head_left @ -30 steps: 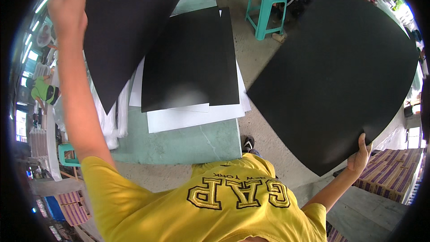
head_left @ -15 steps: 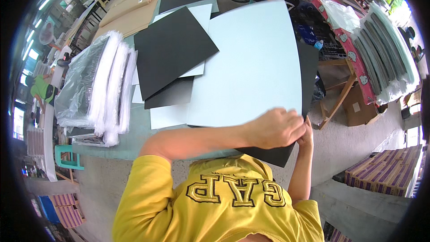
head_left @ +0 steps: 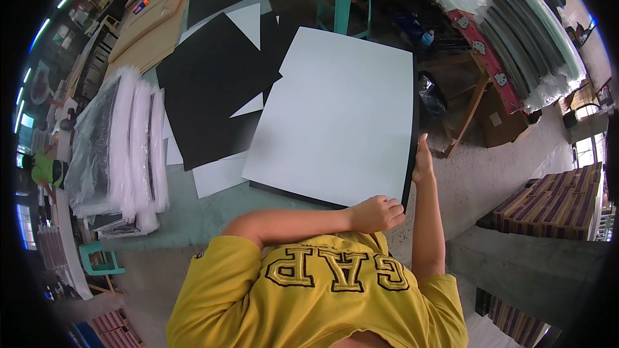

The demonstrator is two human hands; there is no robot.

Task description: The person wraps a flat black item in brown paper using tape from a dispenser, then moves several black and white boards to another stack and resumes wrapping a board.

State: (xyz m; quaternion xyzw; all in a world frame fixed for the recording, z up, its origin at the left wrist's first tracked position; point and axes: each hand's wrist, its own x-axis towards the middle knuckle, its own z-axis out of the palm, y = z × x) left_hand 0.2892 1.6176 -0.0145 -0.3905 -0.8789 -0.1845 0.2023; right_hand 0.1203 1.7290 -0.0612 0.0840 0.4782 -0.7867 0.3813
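The left hand (head_left: 379, 213) curls its fingers at the near right corner of the white sheet (head_left: 335, 116); I cannot tell whether it pinches that corner or only presses on it. The right hand (head_left: 423, 160) stands upright with fingers together along the white sheet's right edge; whether it clamps anything is hidden. Under the white sheet, a black sheet (head_left: 303, 198) shows as a strip on the right and near sides, so uneven pressure from the hands could skew the two. Floor (head_left: 471, 187) shows just right of the white sheet, whose right part seems to overhang the table (head_left: 187, 222); a slack hold there could let it sag or crease. Left of the white sheet, loose black sheets (head_left: 213, 90) lie askew, near enough to catch and slide if it is pushed that way.
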